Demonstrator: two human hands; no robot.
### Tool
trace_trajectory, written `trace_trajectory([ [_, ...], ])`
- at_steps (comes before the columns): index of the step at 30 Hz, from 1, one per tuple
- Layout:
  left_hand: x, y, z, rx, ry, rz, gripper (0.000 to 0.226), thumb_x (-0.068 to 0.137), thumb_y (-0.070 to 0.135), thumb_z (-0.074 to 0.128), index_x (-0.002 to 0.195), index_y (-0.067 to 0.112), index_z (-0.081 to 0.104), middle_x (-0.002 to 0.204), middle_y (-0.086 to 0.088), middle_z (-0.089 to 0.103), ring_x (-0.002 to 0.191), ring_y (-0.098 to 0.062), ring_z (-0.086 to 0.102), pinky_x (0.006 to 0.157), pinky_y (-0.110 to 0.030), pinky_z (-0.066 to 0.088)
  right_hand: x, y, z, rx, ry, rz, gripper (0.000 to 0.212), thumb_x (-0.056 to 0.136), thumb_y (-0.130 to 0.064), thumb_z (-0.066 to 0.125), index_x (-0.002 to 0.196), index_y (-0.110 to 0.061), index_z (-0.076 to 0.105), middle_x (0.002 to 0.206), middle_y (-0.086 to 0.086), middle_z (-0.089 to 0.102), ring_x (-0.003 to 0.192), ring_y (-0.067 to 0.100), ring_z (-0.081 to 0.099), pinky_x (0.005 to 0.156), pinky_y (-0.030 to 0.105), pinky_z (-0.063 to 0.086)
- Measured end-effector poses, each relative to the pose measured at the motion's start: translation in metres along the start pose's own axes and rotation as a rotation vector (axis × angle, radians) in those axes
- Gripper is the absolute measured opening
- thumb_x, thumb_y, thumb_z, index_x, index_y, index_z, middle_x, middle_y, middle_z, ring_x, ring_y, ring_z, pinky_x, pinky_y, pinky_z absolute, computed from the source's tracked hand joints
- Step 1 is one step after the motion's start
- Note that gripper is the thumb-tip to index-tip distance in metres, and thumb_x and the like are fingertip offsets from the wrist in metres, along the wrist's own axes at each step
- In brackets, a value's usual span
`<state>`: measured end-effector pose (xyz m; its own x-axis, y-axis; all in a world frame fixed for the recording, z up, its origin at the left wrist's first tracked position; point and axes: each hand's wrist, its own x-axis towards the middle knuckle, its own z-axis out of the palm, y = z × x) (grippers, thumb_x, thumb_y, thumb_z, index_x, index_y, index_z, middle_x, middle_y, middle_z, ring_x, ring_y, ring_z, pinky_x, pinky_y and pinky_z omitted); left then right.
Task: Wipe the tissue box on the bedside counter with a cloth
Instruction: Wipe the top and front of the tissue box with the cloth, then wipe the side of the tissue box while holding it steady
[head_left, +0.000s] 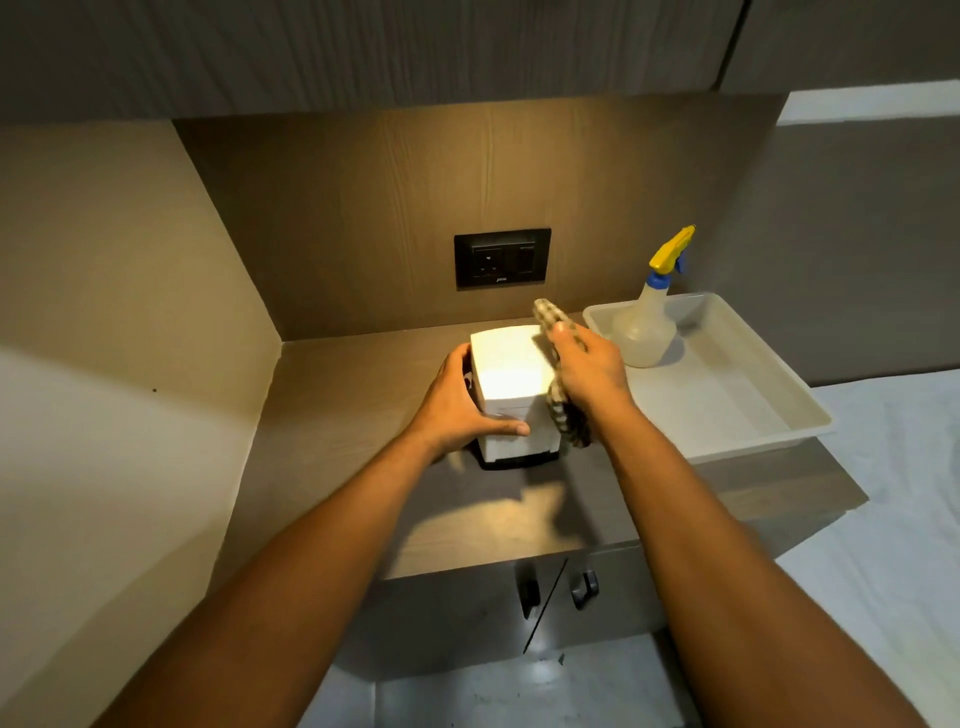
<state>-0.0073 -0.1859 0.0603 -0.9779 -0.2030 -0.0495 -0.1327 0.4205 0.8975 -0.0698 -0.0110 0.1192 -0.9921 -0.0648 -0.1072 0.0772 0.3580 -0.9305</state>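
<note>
A white tissue box (511, 374) with a dark base stands on the wooden bedside counter (483, 519), lit brightly from above. My left hand (462, 402) grips its left side, with the thumb across the front face. My right hand (589, 371) presses a checked cloth (558, 415) against the box's right side. The cloth runs from above the box's top right corner down to near its base. The box's right face is hidden by the cloth and hand.
A white plastic tray (737, 415) sits on the counter's right end, holding a clear spray bottle (649, 322) with a yellow and blue trigger. A black wall socket (503, 258) is behind the box. Cabinet doors with handles (584, 590) lie below. A white bed sheet (893, 519) is at right.
</note>
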Motion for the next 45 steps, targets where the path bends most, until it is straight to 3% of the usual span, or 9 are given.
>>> trace_trajectory([
  [4, -0.002, 0.015, -0.013, 0.138, -0.039, -0.006, 0.144, 0.044, 0.045, 0.105, 0.161, 0.025, 0.022, 0.165, -0.002, 0.032, 0.151, -0.026, 0.034, 0.121, -0.055, 0.038, -0.032, 0.052, -0.026, 0.496, 0.001, 0.281, 0.055, 0.098, -0.054, 0.048, 0.14, -0.019, 0.054, 0.132, 0.006, 0.063, 0.118, 0.027, 0.059, 0.106, 0.05, 0.045],
  [8, 0.006, 0.057, -0.013, 0.446, -0.079, 0.094, 0.175, 0.033, 0.091, 0.08, 0.166, 0.015, -0.004, 0.176, -0.003, -0.007, 0.161, -0.025, -0.009, 0.126, -0.05, -0.005, -0.055, 0.095, -0.027, 0.851, -0.014, 0.409, 0.051, 0.1, -0.047, 0.051, 0.138, -0.013, 0.056, 0.129, 0.009, 0.065, 0.107, 0.025, 0.065, 0.1, 0.045, 0.049],
  [12, 0.026, 0.097, 0.007, 0.807, -0.184, 0.195, 0.161, 0.031, 0.106, 0.062, 0.155, 0.01, 0.026, 0.168, -0.008, 0.023, 0.159, -0.034, 0.008, 0.125, -0.065, -0.006, -0.058, 0.102, -0.019, 1.026, -0.06, 0.457, 0.051, 0.101, -0.045, 0.049, 0.138, -0.01, 0.055, 0.133, 0.011, 0.063, 0.11, 0.025, 0.064, 0.102, 0.043, 0.047],
  [18, 0.034, 0.095, 0.019, 0.968, -0.252, 0.252, 0.107, 0.039, 0.093, 0.076, 0.111, 0.019, 0.048, 0.118, 0.0, 0.052, 0.11, -0.024, 0.049, 0.114, -0.065, 0.03, -0.049, 0.12, -0.012, 1.024, -0.055, 0.473, 0.054, 0.097, -0.051, 0.055, 0.136, -0.014, 0.058, 0.128, 0.01, 0.067, 0.112, 0.026, 0.064, 0.092, 0.041, 0.051],
  [24, 0.035, 0.094, -0.01, 0.918, -0.385, 0.309, 0.137, 0.039, 0.084, 0.082, 0.151, 0.019, 0.038, 0.146, 0.001, 0.045, 0.136, -0.026, 0.042, 0.119, -0.053, 0.03, -0.031, 0.099, 0.008, 0.948, -0.011, 0.327, 0.042, 0.097, -0.043, 0.058, 0.129, -0.017, 0.064, 0.12, 0.006, 0.071, 0.109, 0.024, 0.067, 0.099, 0.046, 0.052],
  [30, 0.032, 0.089, -0.023, 0.893, -0.511, 0.391, 0.123, 0.047, 0.077, 0.087, 0.147, 0.024, 0.039, 0.134, 0.004, 0.049, 0.121, -0.02, 0.049, 0.112, -0.056, 0.041, -0.036, 0.077, 0.042, 0.834, 0.021, 0.221, 0.037, 0.081, -0.064, 0.057, 0.104, -0.039, 0.073, 0.103, -0.003, 0.075, 0.099, 0.018, 0.07, 0.088, 0.045, 0.058],
  [38, 0.037, 0.086, -0.028, 0.953, -0.583, 0.426, 0.133, 0.05, 0.078, 0.086, 0.154, 0.018, 0.029, 0.15, -0.006, 0.042, 0.144, -0.033, 0.038, 0.119, -0.067, 0.029, -0.048, 0.075, 0.071, 0.711, 0.185, 0.101, 0.06, 0.086, -0.062, 0.051, 0.132, -0.026, 0.063, 0.135, -0.006, 0.059, 0.118, 0.012, 0.059, 0.095, 0.035, 0.054],
  [41, 0.039, 0.078, -0.027, 1.08, -0.573, 0.432, 0.158, 0.047, 0.093, 0.075, 0.165, 0.013, 0.007, 0.175, -0.007, 0.01, 0.162, -0.029, -0.001, 0.129, -0.059, 0.0, -0.04, 0.07, 0.073, 0.607, 0.193, 0.041, 0.06, 0.096, -0.053, 0.048, 0.147, -0.022, 0.046, 0.153, 0.002, 0.045, 0.135, 0.023, 0.046, 0.105, 0.043, 0.046],
  [45, 0.043, 0.075, -0.028, 1.237, -0.619, 0.44, 0.172, 0.042, 0.106, 0.06, 0.163, 0.014, -0.02, 0.173, -0.005, -0.024, 0.157, -0.02, -0.028, 0.126, -0.046, -0.018, -0.021, 0.068, 0.065, 0.574, 0.146, 0.067, 0.059, 0.099, -0.051, 0.048, 0.15, -0.024, 0.041, 0.144, 0.009, 0.054, 0.124, 0.023, 0.055, 0.101, 0.045, 0.05],
])
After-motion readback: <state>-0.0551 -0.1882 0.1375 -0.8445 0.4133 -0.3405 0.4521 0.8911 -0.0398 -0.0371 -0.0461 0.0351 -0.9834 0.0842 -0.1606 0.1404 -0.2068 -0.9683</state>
